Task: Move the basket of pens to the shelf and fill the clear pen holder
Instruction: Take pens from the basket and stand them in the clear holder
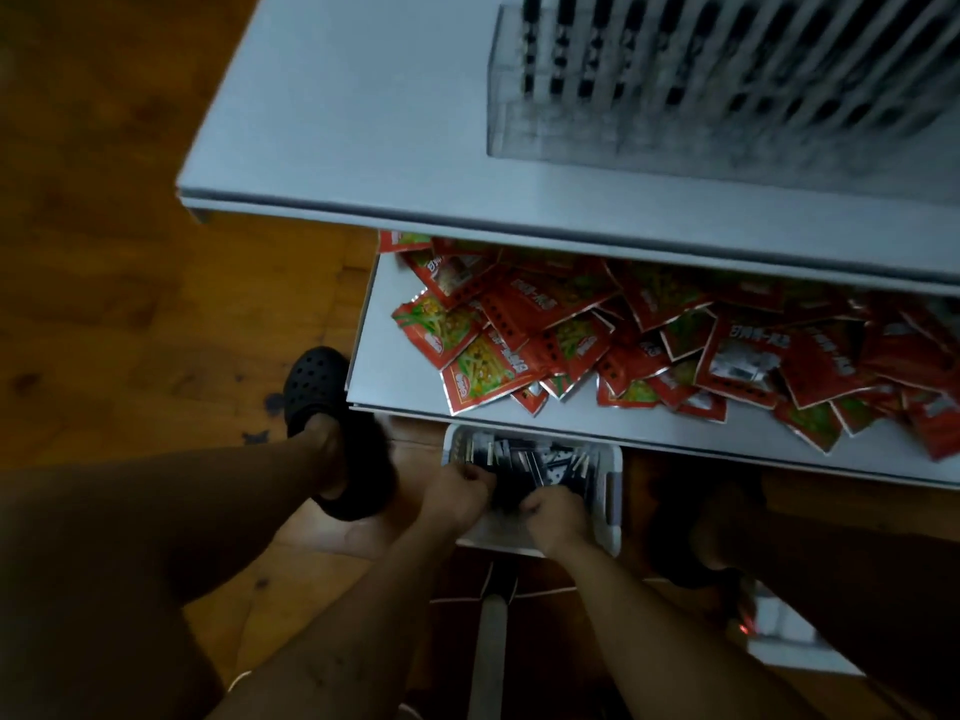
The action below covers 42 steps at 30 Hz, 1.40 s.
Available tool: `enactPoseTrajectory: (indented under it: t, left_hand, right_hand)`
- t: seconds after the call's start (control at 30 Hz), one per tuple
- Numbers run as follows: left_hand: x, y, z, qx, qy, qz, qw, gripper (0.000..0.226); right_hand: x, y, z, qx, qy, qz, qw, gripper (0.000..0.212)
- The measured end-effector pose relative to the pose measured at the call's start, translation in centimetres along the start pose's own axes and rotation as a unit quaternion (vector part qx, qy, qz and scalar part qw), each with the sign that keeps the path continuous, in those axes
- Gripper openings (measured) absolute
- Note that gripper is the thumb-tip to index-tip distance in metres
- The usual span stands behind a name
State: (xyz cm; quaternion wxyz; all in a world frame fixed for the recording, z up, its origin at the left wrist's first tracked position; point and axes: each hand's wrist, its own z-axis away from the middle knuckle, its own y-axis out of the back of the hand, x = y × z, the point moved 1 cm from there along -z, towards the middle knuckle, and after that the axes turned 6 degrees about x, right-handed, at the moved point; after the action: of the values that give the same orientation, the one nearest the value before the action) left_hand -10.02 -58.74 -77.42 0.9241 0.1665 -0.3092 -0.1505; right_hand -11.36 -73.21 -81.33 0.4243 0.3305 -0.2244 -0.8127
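A white basket [613,506] of dark pens [540,459] stands on the floor, partly under the lower shelf. Both of my hands are inside it. My left hand [457,493] is closed on a dark bunch of pens at the basket's left side. My right hand [553,517] is closed on the same bunch from the right. The clear pen holder [519,122] stands on the top shelf [332,122] at the upper right, with rows of dark pens upright in its slots.
The lower shelf [395,366] carries a heap of red snack packets [649,340]. My foot in a black clog [317,387] stands left of the basket on the wooden floor. A white pole [491,641] and a white box [779,631] lie near my legs.
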Motion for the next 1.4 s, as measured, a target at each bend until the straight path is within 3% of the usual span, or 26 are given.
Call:
enactPoseTrajectory:
  t: [0.07,0.2,0.33,0.5,0.77,0.97,1.17,1.27,1.4]
  left_hand:
    - [1.7,0.7,1.1,0.005,-0.041,0.002,0.999,0.025]
    - [5.9,2.7,4.7,0.021,-0.132,-0.026,0.991,0.013]
    - [10.4,5.8,8.9,0.045,-0.221,-0.059,0.972,0.013]
    - [15.0,9.8,13.6,0.102,-0.309,-0.060,0.944,0.009]
    - [21.0,13.6,19.9,0.181,-0.407,-0.051,0.894,0.031]
    - [24.9,14.2,18.1,0.248,-0.412,-0.002,0.877,0.058]
    - [28.6,14.3,14.0,0.279,-0.379,-0.029,0.882,0.086]
    - [30.1,14.3,11.9,0.254,-0.354,-0.037,0.899,0.094]
    - [30.6,13.4,10.1,0.232,-0.330,-0.059,0.913,0.101]
  right_hand:
    - [-0.5,1.8,1.4,0.060,-0.009,-0.043,0.997,0.028]
    - [-2.2,6.4,4.1,0.202,-0.001,-0.166,0.965,0.024]
    - [-4.9,11.2,7.6,0.267,0.106,-0.241,0.927,0.005]
    - [-7.9,17.4,12.3,0.304,0.208,-0.308,0.877,0.003]
    - [-10.8,28.0,18.6,0.362,0.321,-0.293,0.825,0.039]
    - [-10.8,35.7,19.5,0.504,0.352,-0.272,0.740,0.033]
    - [-8.7,40.7,17.9,0.623,0.328,-0.331,0.629,0.029]
    - [-8.2,42.9,16.5,0.638,0.322,-0.331,0.617,0.027]
    - [-7.6,43.8,14.6,0.631,0.310,-0.308,0.642,0.025]
